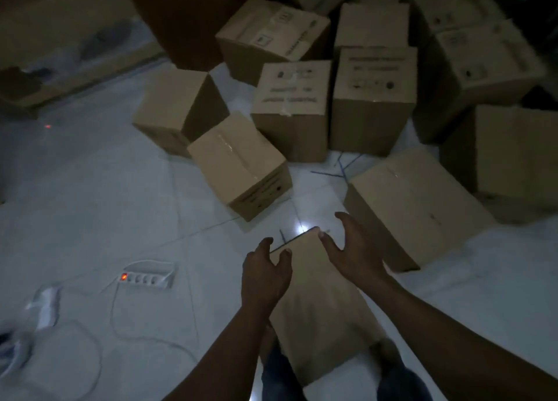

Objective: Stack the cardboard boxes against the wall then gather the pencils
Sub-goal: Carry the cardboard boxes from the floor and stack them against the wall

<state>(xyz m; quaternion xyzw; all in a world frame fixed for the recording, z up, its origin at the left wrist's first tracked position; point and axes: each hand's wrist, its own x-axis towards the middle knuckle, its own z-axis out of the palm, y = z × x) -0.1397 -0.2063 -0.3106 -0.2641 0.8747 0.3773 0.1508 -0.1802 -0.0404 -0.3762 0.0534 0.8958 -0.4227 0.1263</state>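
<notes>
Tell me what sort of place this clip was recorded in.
Probably a dim storeroom or storage room: many taped cardboard boxes stand scattered on a pale tiled floor, where a white power strip and its cable also lie.

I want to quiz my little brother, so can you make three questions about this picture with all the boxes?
1. True or false: the left hand and right hand hold pencils.
2. What has a red light? A) power strip B) shoe C) door
3. What colour are the thin sticks lying on the floor?
Key: 1 false. 2 A. 3 blue.
</notes>
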